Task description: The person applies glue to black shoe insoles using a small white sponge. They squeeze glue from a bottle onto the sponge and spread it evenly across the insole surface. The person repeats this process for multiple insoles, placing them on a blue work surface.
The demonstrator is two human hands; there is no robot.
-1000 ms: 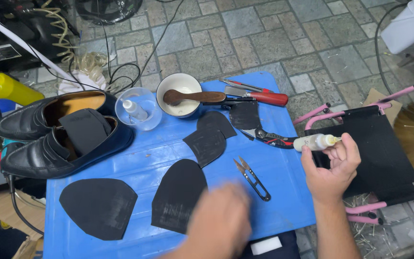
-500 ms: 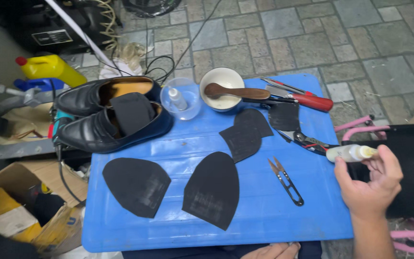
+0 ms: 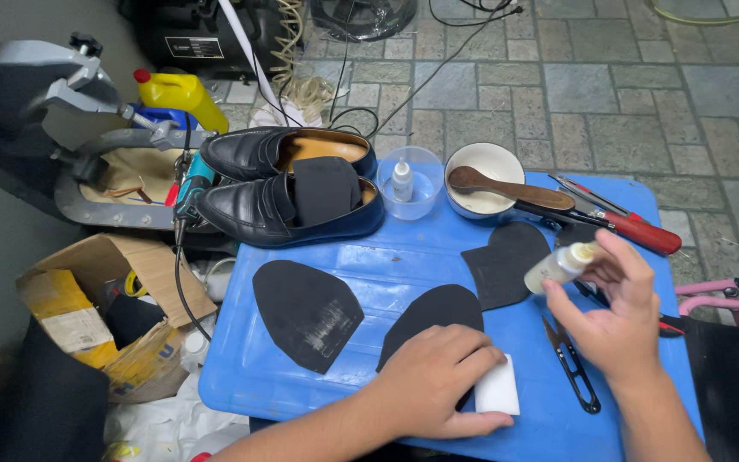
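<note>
- Work state: two black rubber sole pieces lie flat on the blue table point(image 3: 301, 402). The left sole piece point(image 3: 308, 312) is free and untouched, with a dull streaked patch on its surface; whether that is adhesive or only sheen cannot be told.
- The middle sole piece point(image 3: 431, 318) is pinned at its near end by the left hand. No wet film shows on it, so coating of this piece is judged not yet done.
- A smaller dark heel piece point(image 3: 506, 261) lies just beyond it, uncovered.
- The pair of black loafers point(image 3: 288, 192) stands at the far left of the table, one with a dark insert in its opening; no sole piece is fitted to either, so attachment remains outstanding.
- Left hand point(image 3: 438, 381): palm down, fingers curled, pressing a small white block point(image 3: 498, 387) at the near edge of the middle sole piece.
- Right hand point(image 3: 617, 316): closed round a small pale bottle point(image 3: 558, 267), tilted with its cap end up and to the right, above the heel piece. The fingertips sit at the cap; whether the cap is on cannot be told.
- Black snips point(image 3: 570, 364) lie just beside the right hand, unused.
</note>
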